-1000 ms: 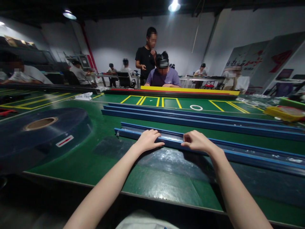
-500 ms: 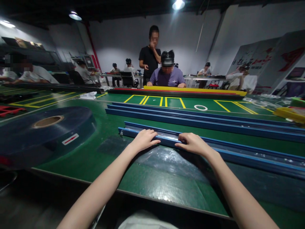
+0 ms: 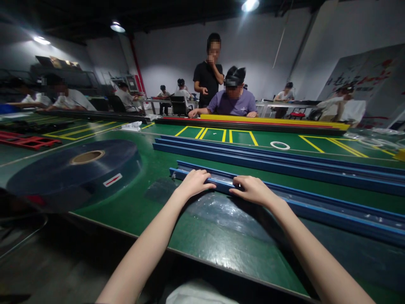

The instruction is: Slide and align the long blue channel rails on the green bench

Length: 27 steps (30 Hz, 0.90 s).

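Observation:
A long blue profile rail (image 3: 316, 204) lies across the green table (image 3: 126, 202), its left end near the table's middle. My left hand (image 3: 195, 182) rests on the rail close to that end, fingers curled over its near edge. My right hand (image 3: 251, 190) sits a hand's width to the right, fingers pinched on the same edge. A sheet of clear plastic film (image 3: 221, 211) spreads on the table from under the rail toward me.
A big dark roll of film (image 3: 76, 173) lies flat at the left. Two more blue rails (image 3: 268, 162) run behind the near one. Across the table a seated person (image 3: 236, 101) leans on yellow and red rails (image 3: 272, 120), another person stands behind, and others sit further back.
My view has swung to the left, so everything shifts right in the picture. My two hands have come a little closer together on the rail; my right hand slid left.

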### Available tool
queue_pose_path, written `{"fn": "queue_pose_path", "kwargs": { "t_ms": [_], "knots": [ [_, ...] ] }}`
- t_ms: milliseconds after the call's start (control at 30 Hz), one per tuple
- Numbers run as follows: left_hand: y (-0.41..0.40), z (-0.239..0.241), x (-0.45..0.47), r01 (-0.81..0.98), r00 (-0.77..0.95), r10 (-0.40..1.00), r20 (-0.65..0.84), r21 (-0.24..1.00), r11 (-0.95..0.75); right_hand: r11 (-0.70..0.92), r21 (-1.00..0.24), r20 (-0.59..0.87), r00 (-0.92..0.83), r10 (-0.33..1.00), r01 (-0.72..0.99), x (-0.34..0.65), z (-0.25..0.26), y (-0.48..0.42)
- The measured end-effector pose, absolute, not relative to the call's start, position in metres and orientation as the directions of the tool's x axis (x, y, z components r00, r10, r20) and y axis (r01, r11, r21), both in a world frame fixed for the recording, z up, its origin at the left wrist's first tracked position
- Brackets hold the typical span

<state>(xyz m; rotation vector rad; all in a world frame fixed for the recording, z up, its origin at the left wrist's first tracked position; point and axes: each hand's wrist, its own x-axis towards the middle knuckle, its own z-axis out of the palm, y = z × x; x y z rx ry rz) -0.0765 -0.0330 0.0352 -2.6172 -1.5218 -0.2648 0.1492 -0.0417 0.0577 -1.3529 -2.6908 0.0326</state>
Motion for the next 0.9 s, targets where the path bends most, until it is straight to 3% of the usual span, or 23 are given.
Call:
{"fn": "queue_pose_path", "kwargs": {
  "t_ms": [633, 900],
  "knots": [
    [-0.030, 0.037, -0.087, 0.905, 0.410, 0.890, 0.199, 0.036, -0.425, 0.592, -0.224, 0.195, -0.559, 0.805, 0.774, 0.137, 0.050, -0.025],
    [-0.029, 0.035, -0.088, 0.907, 0.406, 0.888, 0.215, 0.025, -0.421, 0.609, -0.047, 0.202, -0.589, 0.782, 0.792, 0.137, 0.044, -0.029]
  ]
}}
